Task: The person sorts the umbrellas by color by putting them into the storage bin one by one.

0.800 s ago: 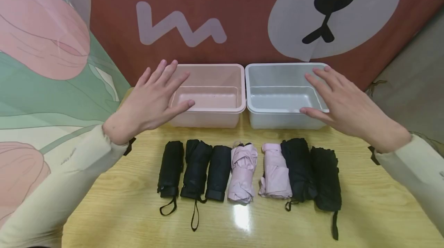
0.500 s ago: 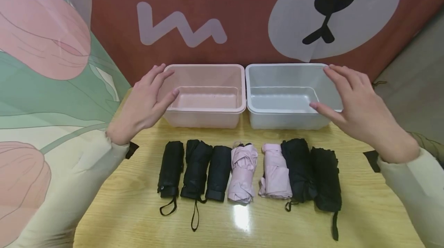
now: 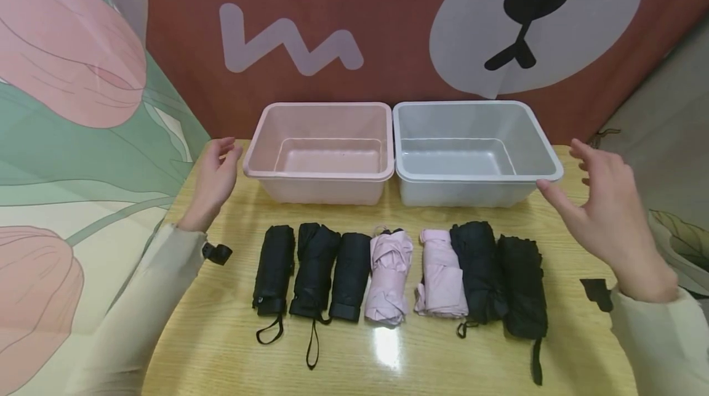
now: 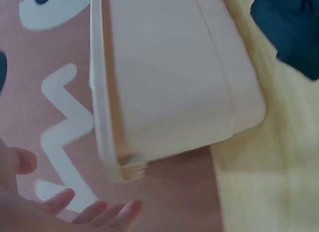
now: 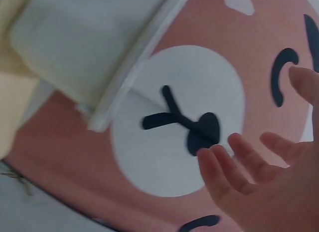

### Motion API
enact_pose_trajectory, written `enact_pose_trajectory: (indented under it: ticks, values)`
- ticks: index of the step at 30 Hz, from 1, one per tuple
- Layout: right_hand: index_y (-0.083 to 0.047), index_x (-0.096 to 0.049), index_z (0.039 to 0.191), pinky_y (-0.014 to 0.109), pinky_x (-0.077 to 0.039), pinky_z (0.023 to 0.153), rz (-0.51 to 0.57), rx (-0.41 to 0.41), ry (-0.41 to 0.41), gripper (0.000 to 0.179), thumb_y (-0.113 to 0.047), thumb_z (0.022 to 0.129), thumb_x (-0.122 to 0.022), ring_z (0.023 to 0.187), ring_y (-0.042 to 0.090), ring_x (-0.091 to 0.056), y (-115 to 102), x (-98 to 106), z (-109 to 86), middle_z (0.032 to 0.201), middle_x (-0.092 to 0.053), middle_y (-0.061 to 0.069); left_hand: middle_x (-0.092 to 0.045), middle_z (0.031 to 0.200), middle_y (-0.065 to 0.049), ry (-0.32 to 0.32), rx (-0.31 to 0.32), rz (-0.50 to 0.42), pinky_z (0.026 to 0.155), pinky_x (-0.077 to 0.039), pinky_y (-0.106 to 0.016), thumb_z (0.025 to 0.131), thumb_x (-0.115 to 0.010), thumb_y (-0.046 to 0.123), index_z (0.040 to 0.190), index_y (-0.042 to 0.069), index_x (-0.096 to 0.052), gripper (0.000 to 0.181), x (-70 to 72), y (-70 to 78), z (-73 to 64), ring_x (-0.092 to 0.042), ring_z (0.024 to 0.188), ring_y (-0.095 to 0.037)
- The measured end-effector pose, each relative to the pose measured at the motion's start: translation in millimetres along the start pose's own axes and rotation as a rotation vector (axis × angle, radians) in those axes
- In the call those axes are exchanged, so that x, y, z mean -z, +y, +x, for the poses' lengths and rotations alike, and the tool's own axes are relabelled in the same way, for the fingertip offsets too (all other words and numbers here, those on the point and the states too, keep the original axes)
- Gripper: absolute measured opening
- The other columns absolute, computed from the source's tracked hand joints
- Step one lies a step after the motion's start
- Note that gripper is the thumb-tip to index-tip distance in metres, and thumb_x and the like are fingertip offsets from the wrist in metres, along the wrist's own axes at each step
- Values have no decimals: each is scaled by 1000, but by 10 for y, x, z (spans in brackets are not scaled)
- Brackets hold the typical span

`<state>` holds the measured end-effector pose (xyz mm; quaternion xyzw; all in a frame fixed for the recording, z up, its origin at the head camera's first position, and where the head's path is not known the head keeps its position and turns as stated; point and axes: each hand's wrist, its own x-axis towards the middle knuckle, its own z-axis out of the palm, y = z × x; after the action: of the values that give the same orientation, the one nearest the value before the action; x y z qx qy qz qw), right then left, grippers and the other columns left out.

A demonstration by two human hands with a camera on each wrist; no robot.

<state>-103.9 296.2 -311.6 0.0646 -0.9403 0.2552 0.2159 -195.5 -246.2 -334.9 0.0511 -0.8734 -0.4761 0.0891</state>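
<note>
My left hand (image 3: 213, 183) hovers just left of a pink plastic bin (image 3: 318, 189), its fingers relaxed and holding nothing. In the left wrist view the fingertips stay apart from the bin's rim (image 4: 102, 117). On the other side, my right hand (image 3: 612, 211) is held off the right end of a pale blue-white bin (image 3: 460, 193), thumb spread and palm bare. Nearer me lies a row of folded umbrellas. From the left come several black ones, such as this black umbrella (image 3: 275, 270), then a pink umbrella (image 3: 389, 276), another pink umbrella (image 3: 441, 273) and two black umbrellas at the right (image 3: 523, 285).
The two bins stand side by side at the back of the wooden table (image 3: 343, 359). Behind them hangs a brown cloth (image 3: 388, 26) with a bear print. A flower-print cloth (image 3: 100, 156) covers the left side, and wrist straps of several umbrellas trail toward me.
Both hands have drawn outward and down from over the bins' outer ends, the left to the left, the right to the right. Bins and umbrellas have stayed where they were.
</note>
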Motion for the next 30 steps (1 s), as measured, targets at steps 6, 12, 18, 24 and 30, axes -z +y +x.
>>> enact_pose_trajectory:
  ticks: [6,12,18,24,30]
  values:
    - [9,-26,147,64,-40,75,-11,-121,-177,74,-27,93,-63,105,53,-40,353,-183,-248,131,-37,40,-32,150,-17,-91,231,-258,101,-49,-50,103,-34,37,147,4,-27,56,-39,-151,54,-41,134,-33]
    - [19,-21,142,64,-43,70,-54,-228,-363,83,-39,95,-58,94,53,-45,631,-420,-511,126,-32,47,-46,125,-5,-160,361,-503,81,-60,-33,102,-40,35,133,11,-36,39,-48,-231,105,-54,107,-18]
    - [24,-15,141,69,-41,76,-47,-322,-539,91,-47,97,-51,104,61,-38,746,-572,-719,125,-29,52,-48,127,-6,-230,458,-681,91,-57,-41,101,-47,32,131,11,-42,38,-29,-259,136,-55,106,-19]
    - [30,-13,134,62,-48,77,-37,-406,-669,98,-54,96,-45,102,58,-48,751,-615,-786,116,-42,51,-44,132,-4,-234,515,-809,99,-50,-46,100,-52,27,140,9,-38,46,-31,-222,158,-55,109,-21]
    - [28,-6,136,57,-53,78,-35,-457,-797,108,-62,92,-47,104,58,-53,680,-671,-812,123,-40,53,-42,133,-2,-230,527,-756,103,-46,-48,100,-50,24,134,9,-40,39,-68,-195,167,-52,111,-21]
